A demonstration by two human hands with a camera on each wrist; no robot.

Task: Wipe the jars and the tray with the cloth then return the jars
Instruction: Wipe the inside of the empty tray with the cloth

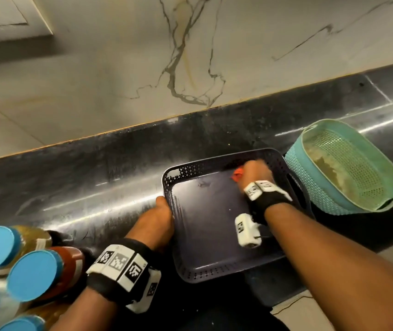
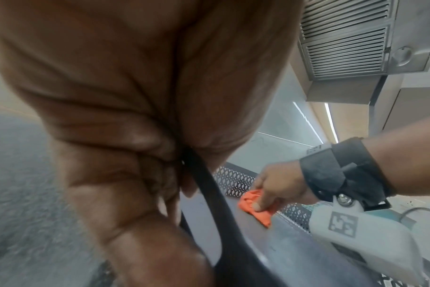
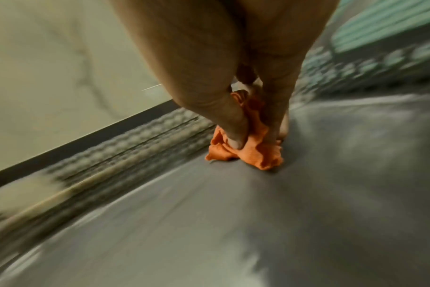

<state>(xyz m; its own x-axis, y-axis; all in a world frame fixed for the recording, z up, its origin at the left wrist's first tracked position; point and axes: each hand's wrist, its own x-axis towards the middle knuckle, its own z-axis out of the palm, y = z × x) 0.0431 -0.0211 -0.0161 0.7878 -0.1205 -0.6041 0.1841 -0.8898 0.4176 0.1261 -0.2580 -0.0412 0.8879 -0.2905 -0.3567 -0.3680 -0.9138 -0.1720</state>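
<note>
A dark purple tray [image 1: 205,240] with perforated walls lies on the black counter, with no jars in it. My left hand [image 1: 160,217] grips its left rim [image 2: 209,186], fingers curled over the edge. My right hand [image 1: 254,172] pinches a bunched orange cloth [image 1: 238,173] and presses it on the tray floor near the far right corner; the cloth [image 3: 246,147] sits between thumb and fingers, and it [image 2: 255,205] also shows from the left wrist. Several jars with blue lids [image 1: 34,274] stand grouped at the lower left, off the tray.
A teal perforated basket [image 1: 348,168] stands just right of the tray, touching or nearly touching it. The black counter [image 1: 95,182] runs left to right below a marble wall [image 1: 143,68]. A metal vent hood [image 2: 344,38] hangs above.
</note>
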